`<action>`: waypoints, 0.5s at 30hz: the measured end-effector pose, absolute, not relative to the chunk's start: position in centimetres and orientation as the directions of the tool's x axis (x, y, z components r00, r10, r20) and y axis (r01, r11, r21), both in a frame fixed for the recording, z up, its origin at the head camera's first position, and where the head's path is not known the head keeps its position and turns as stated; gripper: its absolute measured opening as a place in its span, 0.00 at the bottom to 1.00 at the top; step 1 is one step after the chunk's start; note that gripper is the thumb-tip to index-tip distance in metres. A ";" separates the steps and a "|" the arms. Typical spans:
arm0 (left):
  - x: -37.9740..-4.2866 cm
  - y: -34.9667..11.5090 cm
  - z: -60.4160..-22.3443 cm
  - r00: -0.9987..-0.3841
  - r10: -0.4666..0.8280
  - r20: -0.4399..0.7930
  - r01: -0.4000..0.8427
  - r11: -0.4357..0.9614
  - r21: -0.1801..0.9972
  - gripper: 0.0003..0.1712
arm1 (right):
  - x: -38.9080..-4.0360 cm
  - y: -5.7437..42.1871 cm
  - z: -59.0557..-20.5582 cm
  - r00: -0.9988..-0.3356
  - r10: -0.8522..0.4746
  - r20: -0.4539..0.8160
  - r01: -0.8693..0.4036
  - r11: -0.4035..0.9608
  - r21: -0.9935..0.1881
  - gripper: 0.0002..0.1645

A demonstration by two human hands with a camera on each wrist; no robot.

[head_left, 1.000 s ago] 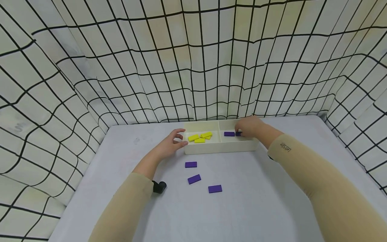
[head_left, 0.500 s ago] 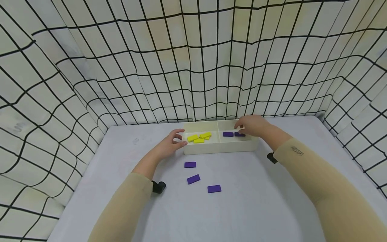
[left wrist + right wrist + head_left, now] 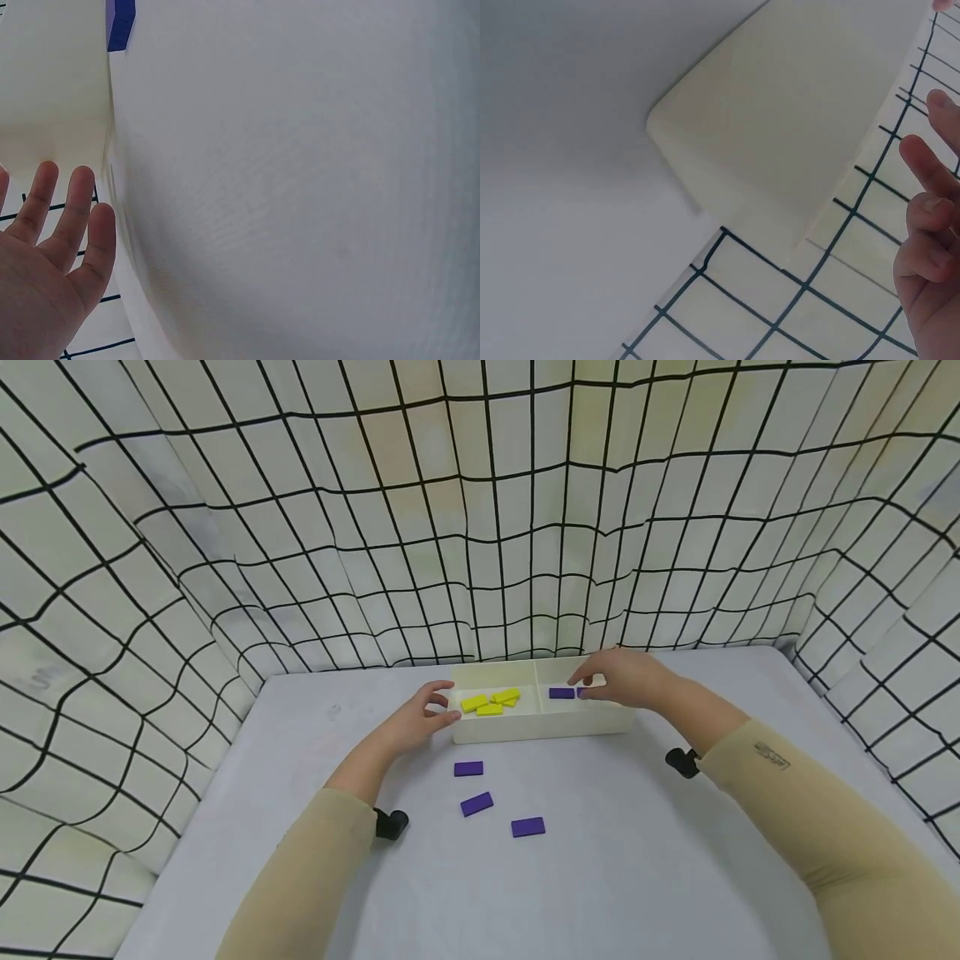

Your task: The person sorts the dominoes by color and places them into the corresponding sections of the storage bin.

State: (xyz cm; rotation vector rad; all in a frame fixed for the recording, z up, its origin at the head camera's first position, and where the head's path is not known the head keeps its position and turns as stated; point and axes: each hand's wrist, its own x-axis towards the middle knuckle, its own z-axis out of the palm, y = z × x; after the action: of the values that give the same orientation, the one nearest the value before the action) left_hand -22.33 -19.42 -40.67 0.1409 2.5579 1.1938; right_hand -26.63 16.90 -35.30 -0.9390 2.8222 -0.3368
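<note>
A white two-compartment box (image 3: 540, 727) stands at the back of the table. My left hand (image 3: 408, 724) is at its left end, thumb and fingers spread around that end wall. Yellow tiles (image 3: 489, 710), several of them, lie loosely in the left compartment. In the right compartment are two purple tiles, a left one (image 3: 561, 693) in full sight and a right one (image 3: 581, 692) partly hidden by my right hand (image 3: 626, 678). That hand hovers over the compartment with thumb and index finger apart. The right wrist view shows its other fingers loosely bent, with nothing in them.
Three more purple tiles lie in front of the box: a back one (image 3: 468, 768), a slanted one (image 3: 476, 804) and a front one (image 3: 528, 827). Black grid netting (image 3: 525, 535) over pale cloth walls rises behind and beside the white-covered table (image 3: 615, 877).
My right hand has let go of the right purple tile in the box, its fingers parting and shifting slightly left over it. The left hand stays at the box's left end.
</note>
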 end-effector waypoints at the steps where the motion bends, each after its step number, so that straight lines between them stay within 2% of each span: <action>1: -22.3 -19.4 -40.7 -0.946 0.220 -0.239 -0.043 0.645 0.763 0.40 | -26.4 16.8 -35.2 -0.792 -0.607 -0.065 -0.573 0.776 -0.263 0.19; 7: -22.4 -19.5 -40.7 -0.943 0.224 -0.245 -0.048 0.639 0.768 0.40 | -25.0 16.1 -35.1 -0.792 -0.605 -0.078 -0.559 0.771 -0.305 0.17; 15: -22.6 -19.5 -40.8 -0.943 0.225 -0.247 -0.049 0.636 0.770 0.40 | -23.1 14.8 -35.5 -0.726 -0.670 -0.154 -0.599 0.727 -0.335 0.16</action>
State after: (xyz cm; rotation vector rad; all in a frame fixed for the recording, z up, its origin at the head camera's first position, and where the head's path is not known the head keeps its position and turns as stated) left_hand -22.57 -19.55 -40.79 0.1409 2.5396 1.2084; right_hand -23.13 14.77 -35.45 -1.0008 2.6671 -0.3833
